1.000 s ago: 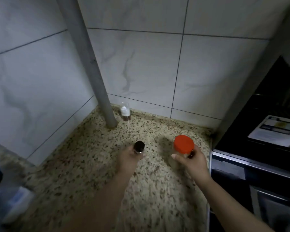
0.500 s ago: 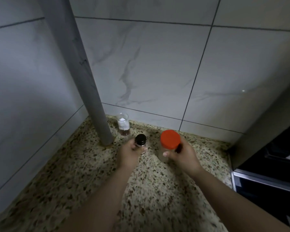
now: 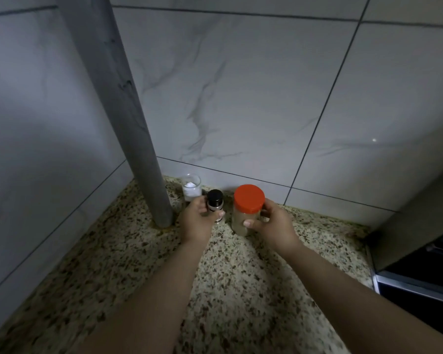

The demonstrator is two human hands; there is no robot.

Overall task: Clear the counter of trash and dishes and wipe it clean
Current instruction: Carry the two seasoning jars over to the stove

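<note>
My left hand (image 3: 196, 221) grips a small shaker with a black cap (image 3: 214, 200) near the back of the speckled granite counter (image 3: 241, 290). My right hand (image 3: 271, 226) holds a clear jar with an orange lid (image 3: 248, 200) and brownish contents, just right of the shaker. Both containers sit low, at or just above the counter close to the back wall; I cannot tell whether they touch it. A small glass holding something white (image 3: 191, 187) stands in the corner behind the shaker.
A thick grey pipe (image 3: 128, 123) rises from the counter at the left corner, beside my left hand. Marbled wall tiles (image 3: 241, 98) close off the back and left. A dark appliance (image 3: 420, 277) borders the counter on the right.
Both hands have carried the shaker and the jar forward toward the back wall corner, closer to the small glass and the pipe. The view has shifted left, away from the appliance.
</note>
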